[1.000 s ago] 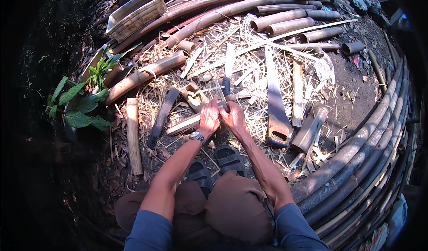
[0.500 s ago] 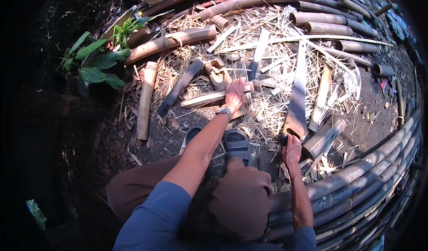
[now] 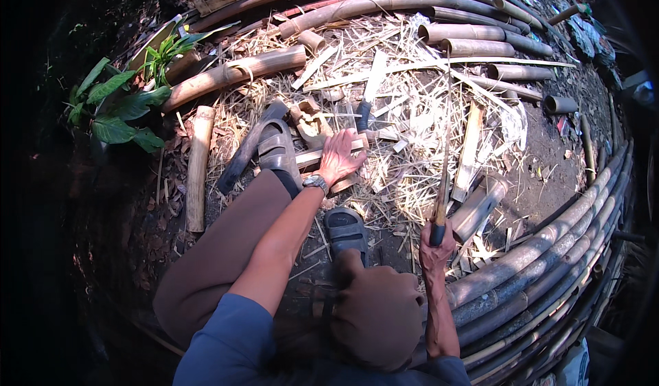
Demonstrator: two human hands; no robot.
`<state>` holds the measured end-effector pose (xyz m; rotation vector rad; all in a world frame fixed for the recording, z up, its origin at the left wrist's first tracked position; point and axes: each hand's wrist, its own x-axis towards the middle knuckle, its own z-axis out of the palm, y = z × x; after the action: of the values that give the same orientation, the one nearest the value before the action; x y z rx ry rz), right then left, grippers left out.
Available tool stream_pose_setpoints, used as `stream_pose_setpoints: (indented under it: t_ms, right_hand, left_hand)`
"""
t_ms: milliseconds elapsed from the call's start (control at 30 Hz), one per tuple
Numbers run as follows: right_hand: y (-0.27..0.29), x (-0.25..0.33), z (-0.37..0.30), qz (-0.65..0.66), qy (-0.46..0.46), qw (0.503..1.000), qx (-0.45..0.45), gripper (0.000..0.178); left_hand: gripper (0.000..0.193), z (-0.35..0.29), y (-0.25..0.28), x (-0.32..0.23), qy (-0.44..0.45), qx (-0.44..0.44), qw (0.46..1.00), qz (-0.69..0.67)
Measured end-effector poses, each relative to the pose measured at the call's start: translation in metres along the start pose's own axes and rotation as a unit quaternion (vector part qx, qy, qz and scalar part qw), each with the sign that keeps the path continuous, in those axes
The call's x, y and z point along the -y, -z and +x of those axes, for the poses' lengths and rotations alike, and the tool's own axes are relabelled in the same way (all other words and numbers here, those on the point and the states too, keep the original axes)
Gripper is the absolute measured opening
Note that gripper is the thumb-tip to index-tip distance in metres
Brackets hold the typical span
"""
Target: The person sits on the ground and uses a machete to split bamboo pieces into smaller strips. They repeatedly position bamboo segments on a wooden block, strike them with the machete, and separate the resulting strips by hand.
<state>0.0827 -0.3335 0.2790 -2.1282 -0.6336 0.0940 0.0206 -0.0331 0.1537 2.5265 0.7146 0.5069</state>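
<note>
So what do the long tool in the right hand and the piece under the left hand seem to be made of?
The saw in the right hand looks like thin, dull metal, seen edge on, with a dark handle that may be wood or plastic. The split piece under the left hand looks like dry bamboo: pale, matte and fibrous, like the tan round poles nearby.

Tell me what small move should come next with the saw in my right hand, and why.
Probably bring the saw over to the split bamboo piece. The right hand holds it upright by its dark handle, blade off the ground, while the left hand presses flat on that piece among the shavings, seemingly steadying it for a cut.
</note>
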Motion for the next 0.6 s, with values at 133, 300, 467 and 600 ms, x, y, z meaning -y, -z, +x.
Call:
stream_pose_setpoints:
  t_ms: [133, 300, 467, 600]
  right_hand:
    - [-0.013, 0.024, -0.020, 0.091, 0.011, 0.996, -0.015, 0.025]
    - [-0.054, 0.045, -0.031, 0.123, -0.061, 0.990, 0.037, 0.045]
    - [-0.076, 0.030, -0.041, 0.115, 0.003, 0.991, 0.069, 0.050]
    - [-0.085, 0.017, -0.042, 0.103, 0.026, 0.991, 0.078, 0.052]
  left_hand:
    - [0.027, 0.010, -0.010, 0.015, -0.064, -0.018, 0.997, -0.044]
    - [0.021, 0.008, -0.007, 0.014, -0.070, -0.005, 0.998, 0.009]
    - [0.023, 0.006, -0.006, 0.016, -0.059, -0.009, 0.998, 0.006]
    - [0.023, 0.014, -0.003, 0.014, -0.028, 0.029, 0.999, -0.021]
